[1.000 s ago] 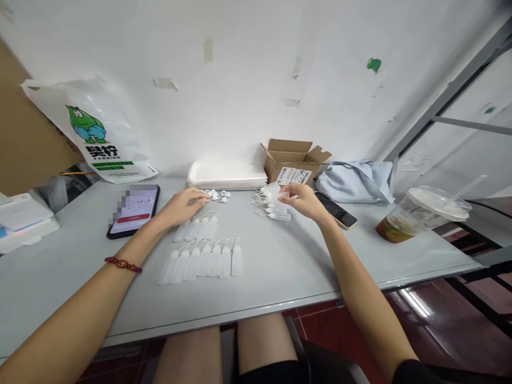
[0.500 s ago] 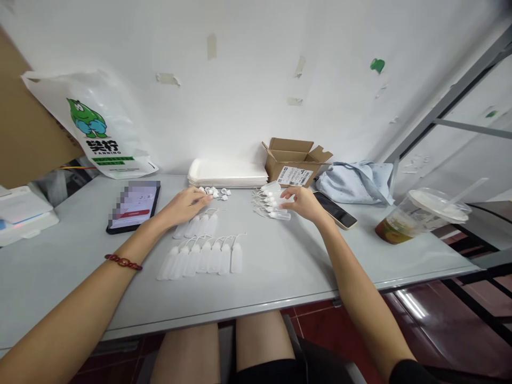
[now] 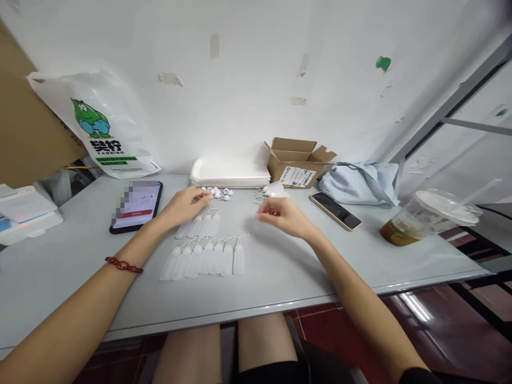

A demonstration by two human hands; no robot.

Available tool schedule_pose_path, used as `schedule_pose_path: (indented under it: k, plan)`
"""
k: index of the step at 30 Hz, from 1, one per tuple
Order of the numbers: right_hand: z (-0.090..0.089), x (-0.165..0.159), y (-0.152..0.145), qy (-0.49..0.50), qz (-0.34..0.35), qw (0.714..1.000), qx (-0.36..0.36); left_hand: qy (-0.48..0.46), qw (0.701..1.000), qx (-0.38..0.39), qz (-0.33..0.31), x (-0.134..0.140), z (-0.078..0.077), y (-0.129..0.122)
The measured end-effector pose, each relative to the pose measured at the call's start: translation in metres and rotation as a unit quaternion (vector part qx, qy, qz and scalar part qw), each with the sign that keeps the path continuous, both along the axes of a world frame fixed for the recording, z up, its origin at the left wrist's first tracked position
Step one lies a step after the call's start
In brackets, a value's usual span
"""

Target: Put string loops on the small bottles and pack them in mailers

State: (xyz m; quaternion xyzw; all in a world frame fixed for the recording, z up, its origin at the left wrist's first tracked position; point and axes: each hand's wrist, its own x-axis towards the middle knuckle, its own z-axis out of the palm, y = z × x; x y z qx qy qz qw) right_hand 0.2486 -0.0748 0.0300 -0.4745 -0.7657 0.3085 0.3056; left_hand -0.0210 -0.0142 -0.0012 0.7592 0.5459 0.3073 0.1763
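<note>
Left grip (image 3: 184, 206) part-open beside white caps (image 3: 217, 192); right grip (image 3: 287, 217) curled.

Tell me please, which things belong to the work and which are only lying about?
Seemingly for the work:
translucent bottles
small white pieces near the left hand

Probably just lying about:
two phones
drink cup
light-blue bag
printed bag
</note>
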Motion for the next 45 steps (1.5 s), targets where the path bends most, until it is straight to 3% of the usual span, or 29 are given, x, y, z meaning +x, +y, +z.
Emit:
schedule_pose_path:
  k: [2, 5, 10, 14, 19, 22, 27, 33, 38, 45]
  plan:
    - [-0.001, -0.014, -0.012, -0.015, 0.111, 0.991, -0.066, -0.018, 1.000, -0.002, -0.006, 0.003, 0.004, -0.004]
    - [-0.004, -0.029, -0.025, -0.061, 0.223, 0.969, -0.089, -0.045, 0.999, 0.002, 0.001, 0.008, 0.010, -0.012]
    - [-0.007, -0.034, -0.029, -0.111, 0.280, 0.948, -0.104, -0.073, 0.997, -0.009, 0.004, 0.019, 0.018, -0.024]
    - [-0.007, -0.029, -0.025, -0.152, 0.267, 0.950, -0.056, -0.115, 0.992, -0.050, -0.019, 0.030, 0.022, -0.033]
    - [-0.011, -0.025, -0.020, -0.193, 0.138, 0.965, 0.110, -0.170, 0.977, -0.110, -0.067, 0.040, 0.027, -0.043]
    - [-0.016, -0.026, -0.018, -0.163, 0.110, 0.966, 0.169, -0.217, 0.960, -0.156, -0.079, 0.040, 0.029, -0.046]
    - [-0.023, -0.028, -0.016, -0.126, 0.154, 0.966, 0.166, -0.251, 0.939, -0.208, -0.105, 0.038, 0.029, -0.046]
    - [-0.021, -0.030, -0.016, -0.109, 0.166, 0.968, 0.153, -0.204, 0.947, -0.169, -0.180, 0.038, 0.029, -0.046]
    - [-0.013, -0.025, -0.014, -0.119, 0.145, 0.973, 0.136, -0.205, 0.954, -0.123, -0.181, 0.038, 0.027, -0.045]
    - [-0.009, -0.021, -0.013, -0.075, 0.166, 0.978, 0.105, -0.200, 0.954, -0.140, -0.175, 0.039, 0.025, -0.045]
